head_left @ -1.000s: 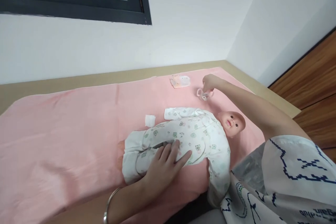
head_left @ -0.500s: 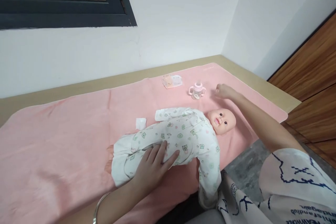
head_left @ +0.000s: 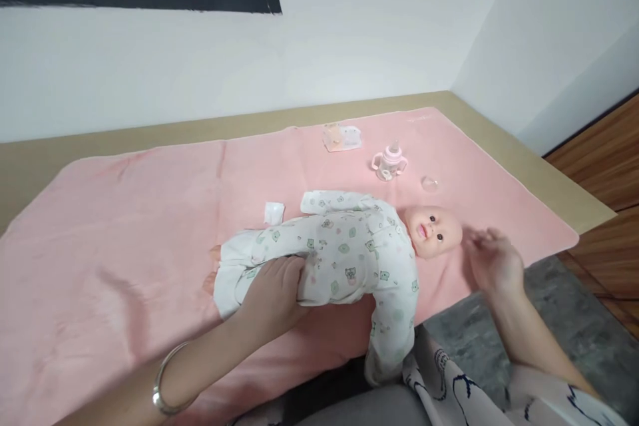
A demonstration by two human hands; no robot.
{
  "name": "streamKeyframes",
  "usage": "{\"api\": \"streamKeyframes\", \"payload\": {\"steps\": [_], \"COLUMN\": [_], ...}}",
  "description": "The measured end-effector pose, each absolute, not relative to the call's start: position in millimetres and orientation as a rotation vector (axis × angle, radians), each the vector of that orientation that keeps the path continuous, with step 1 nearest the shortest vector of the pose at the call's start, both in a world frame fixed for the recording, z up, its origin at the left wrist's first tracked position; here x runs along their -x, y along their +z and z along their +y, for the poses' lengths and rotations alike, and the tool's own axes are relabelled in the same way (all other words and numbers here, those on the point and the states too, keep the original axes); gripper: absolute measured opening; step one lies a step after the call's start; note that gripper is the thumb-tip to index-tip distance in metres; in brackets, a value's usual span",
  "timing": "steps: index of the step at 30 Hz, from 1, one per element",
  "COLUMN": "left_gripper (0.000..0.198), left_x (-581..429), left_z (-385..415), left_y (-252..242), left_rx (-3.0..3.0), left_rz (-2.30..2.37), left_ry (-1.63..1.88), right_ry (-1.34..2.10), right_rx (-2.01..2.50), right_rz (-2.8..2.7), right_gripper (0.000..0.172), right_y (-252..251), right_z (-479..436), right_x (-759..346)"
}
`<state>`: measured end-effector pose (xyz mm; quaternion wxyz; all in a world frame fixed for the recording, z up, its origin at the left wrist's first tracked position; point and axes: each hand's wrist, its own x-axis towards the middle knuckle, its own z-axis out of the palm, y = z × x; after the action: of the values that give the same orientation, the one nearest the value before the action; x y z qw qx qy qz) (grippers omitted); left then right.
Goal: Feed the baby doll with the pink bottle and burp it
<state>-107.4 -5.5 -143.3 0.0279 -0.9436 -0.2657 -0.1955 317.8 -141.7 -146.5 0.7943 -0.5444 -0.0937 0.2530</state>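
Observation:
A baby doll [head_left: 344,253] in a white long-sleeved outfit with green and pink prints lies face up, its head to the right. My left hand [head_left: 277,293] is closed at the doll's waist; its fingertips are hidden in the cloth. Just right of the doll's head, my right hand [head_left: 496,263] is held with loosely bent, parted fingers and nothing in it. Beyond the head stands a pink two-handled baby bottle [head_left: 389,163], its teat uncovered. A small clear cap [head_left: 429,184] lies to the right of the bottle.
The pink mat [head_left: 174,213] covers most of a wooden table [head_left: 164,133] against the white wall. Near the back lies a small clear and orange packet [head_left: 342,138]. A folded white pad [head_left: 274,213] rests beside the doll's legs.
My right hand has moved from beside the bottle toward me, to the doll's head, and the clear cap now shows on the mat. My left hand's spread fingers have closed at the doll's waist.

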Motion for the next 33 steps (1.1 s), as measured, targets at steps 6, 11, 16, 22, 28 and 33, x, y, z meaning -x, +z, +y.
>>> {"api": "streamKeyframes", "payload": {"steps": [6,11,16,22,28,33], "left_gripper": [0.077,0.099,0.074,0.077,0.062,0.043], "left_x": [94.7,93.5,98.0,94.9,86.0,81.1], "left_z": [-13.4,-14.1,-14.7,-9.1,4.8,16.6], "left_y": [-127.6,-135.4,-140.7,-129.0,-121.5,-132.2], "left_rx": [2.976,2.981,2.929,2.893,2.853,2.845], "left_rz": [-0.926,-0.833,-0.753,-0.75,-0.802,-0.851], "left_ry": [-0.558,-0.55,-0.586,-0.64,-0.665,-0.646], "right_ry": [1.24,1.404,1.292,1.245,1.308,1.338], "right_rx": [0.904,0.779,0.898,0.853,0.807,0.775], "right_rz": [0.029,-0.076,-0.078,-0.128,-0.175,-0.173], "right_gripper": [0.017,0.044,0.102,0.099,0.108,0.09], "right_y": [-173.9,-160.2,-134.8,-111.4,-115.2,-129.2], "right_z": [-172.1,-143.8,-118.8,-102.8,-81.9,-71.0], "right_x": [-263.2,-233.4,-221.3,-226.6,-241.9,-250.6]}}
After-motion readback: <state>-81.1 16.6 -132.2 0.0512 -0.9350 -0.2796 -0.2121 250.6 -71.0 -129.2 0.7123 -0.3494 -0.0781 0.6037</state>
